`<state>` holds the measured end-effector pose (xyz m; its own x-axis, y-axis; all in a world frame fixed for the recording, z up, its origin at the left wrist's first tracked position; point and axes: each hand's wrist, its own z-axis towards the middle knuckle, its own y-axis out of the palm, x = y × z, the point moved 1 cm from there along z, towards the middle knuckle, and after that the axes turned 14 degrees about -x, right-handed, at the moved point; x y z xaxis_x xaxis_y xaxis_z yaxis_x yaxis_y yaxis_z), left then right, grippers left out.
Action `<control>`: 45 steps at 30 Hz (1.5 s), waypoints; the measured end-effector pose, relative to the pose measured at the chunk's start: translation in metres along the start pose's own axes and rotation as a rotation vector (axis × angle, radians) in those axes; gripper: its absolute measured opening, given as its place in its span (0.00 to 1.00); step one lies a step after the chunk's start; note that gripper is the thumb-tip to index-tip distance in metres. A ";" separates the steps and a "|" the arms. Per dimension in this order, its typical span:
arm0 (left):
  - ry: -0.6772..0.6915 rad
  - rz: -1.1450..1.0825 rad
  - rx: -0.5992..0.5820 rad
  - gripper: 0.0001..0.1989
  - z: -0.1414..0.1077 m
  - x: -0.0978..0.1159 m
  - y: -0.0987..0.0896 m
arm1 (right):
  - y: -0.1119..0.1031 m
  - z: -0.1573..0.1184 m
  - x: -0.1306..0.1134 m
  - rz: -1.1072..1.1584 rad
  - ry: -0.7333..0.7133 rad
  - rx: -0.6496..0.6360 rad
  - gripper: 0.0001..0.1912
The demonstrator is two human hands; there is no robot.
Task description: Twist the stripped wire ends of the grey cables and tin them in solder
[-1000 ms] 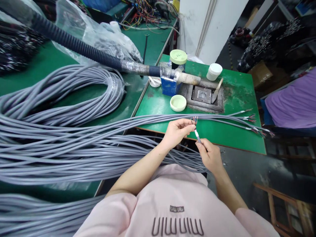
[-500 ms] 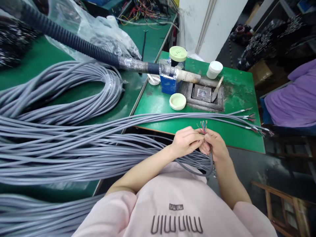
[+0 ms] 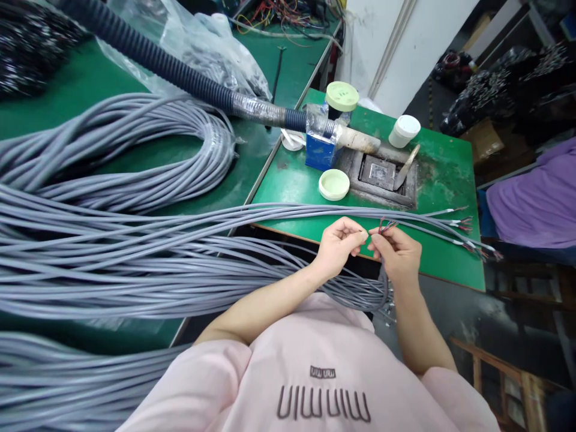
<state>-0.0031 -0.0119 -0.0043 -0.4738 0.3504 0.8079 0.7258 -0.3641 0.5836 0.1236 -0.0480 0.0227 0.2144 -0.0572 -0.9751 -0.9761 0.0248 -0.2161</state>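
Observation:
My right hand (image 3: 398, 252) is closed around the end of a grey cable (image 3: 383, 279), whose thin coloured wires (image 3: 387, 225) fan out above the fingers. Beside it, my left hand (image 3: 341, 243) pinches with thumb and forefinger at a thin wire tip between the two hands; the wire is very small in view. Just beyond the hands, several grey cables (image 3: 315, 209) lie across the green table, their stripped ends pointing right.
A soldering pot (image 3: 378, 172) with a scraper (image 3: 407, 168) sits behind the hands, near a blue box (image 3: 319, 151), a pale green lid (image 3: 333, 184) and a white jar (image 3: 404, 131). A ribbed hose (image 3: 180, 72) crosses above cable coils (image 3: 220, 141). At right is a person's purple sleeve (image 3: 535, 198).
My left hand has drawn slightly away from my right hand, and the fanned wires now lean right instead of standing up. The whole view has shifted a little.

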 end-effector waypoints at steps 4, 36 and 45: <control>0.033 0.049 0.053 0.14 0.000 0.008 -0.012 | 0.000 0.017 -0.011 -0.241 -0.075 -0.069 0.11; 0.175 1.023 -0.166 0.08 0.006 0.004 -0.058 | 0.033 0.196 -0.023 -1.269 0.008 -0.475 0.12; 0.090 0.888 -0.132 0.08 0.008 0.007 -0.058 | -0.077 0.202 -0.015 -1.104 0.146 -0.155 0.13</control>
<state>-0.0441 0.0182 -0.0332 0.1927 -0.1734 0.9658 0.7826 -0.5665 -0.2579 0.2032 0.1523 0.0437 0.9678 -0.0874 -0.2362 -0.2505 -0.2358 -0.9390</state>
